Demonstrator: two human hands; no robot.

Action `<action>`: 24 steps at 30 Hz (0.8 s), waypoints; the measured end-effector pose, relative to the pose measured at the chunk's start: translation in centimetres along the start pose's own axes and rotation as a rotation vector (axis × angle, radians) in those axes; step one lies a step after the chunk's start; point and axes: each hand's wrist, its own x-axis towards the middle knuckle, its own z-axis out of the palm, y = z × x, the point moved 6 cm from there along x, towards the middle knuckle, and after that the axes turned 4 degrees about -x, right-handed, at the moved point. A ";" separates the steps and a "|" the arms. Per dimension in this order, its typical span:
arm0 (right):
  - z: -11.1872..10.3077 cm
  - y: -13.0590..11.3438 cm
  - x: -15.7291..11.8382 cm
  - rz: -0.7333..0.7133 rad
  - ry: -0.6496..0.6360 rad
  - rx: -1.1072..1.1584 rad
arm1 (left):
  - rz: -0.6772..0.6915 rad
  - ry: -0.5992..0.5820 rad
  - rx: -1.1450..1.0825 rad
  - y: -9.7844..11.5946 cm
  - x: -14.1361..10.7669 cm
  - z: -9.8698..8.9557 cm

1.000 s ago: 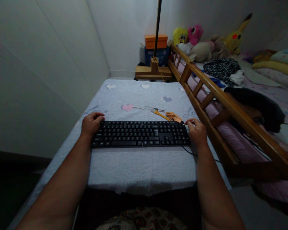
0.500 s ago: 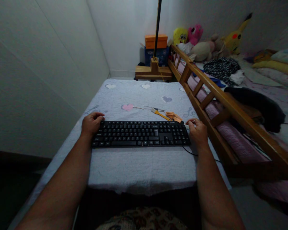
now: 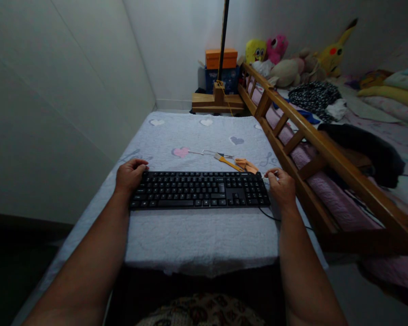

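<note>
A black keyboard [image 3: 190, 190] lies flat on the cloth-covered table in front of me. My left hand [image 3: 131, 174] is at its far left corner, fingers bent and thumb against the edge. Beside the far right corner, the fingers of my right hand [image 3: 279, 183] are pinched together on a thin whitish thing, too small to name, whose tip points at the keyboard. Just beyond the keyboard lie a brush with a yellow handle [image 3: 231, 164], a folded orange cloth [image 3: 245, 165] and a thin metal tool [image 3: 209, 152]. The keyboard's cable [image 3: 269, 216] runs out under my right wrist.
A pale cloth with hearts [image 3: 204, 235] covers the table. Along the right side runs a wooden bed rail [image 3: 302, 131], with plush toys and clothes behind it. At the far end stand a wooden base [image 3: 207, 100] with a black pole and an orange box [image 3: 221, 59]. A wall is at left.
My right hand has shifted very slightly to the right, away from the keyboard's corner. My left hand and the keyboard have stayed in place.
</note>
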 end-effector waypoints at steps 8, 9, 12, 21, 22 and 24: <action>0.0 0.3 -0.1 0.018 -0.018 0.031 | 0.004 0.000 0.005 0.0 0.0 0.0; 0.0 0.3 -0.1 0.021 -0.018 0.031 | 0.002 -0.001 0.003 0.0 0.0 0.0; -0.1 0.3 -0.2 0.024 -0.012 0.034 | -0.006 0.006 -0.001 -0.2 0.0 -0.1; 0.2 0.5 0.1 -0.010 -0.027 -0.004 | -0.009 -0.002 -0.001 -0.2 0.1 0.0; 0.2 0.6 0.1 -0.008 -0.030 -0.008 | -0.010 -0.001 -0.002 -0.3 0.1 0.0; 0.2 0.7 0.0 0.000 -0.033 -0.008 | -0.007 0.003 0.002 -0.3 0.1 0.0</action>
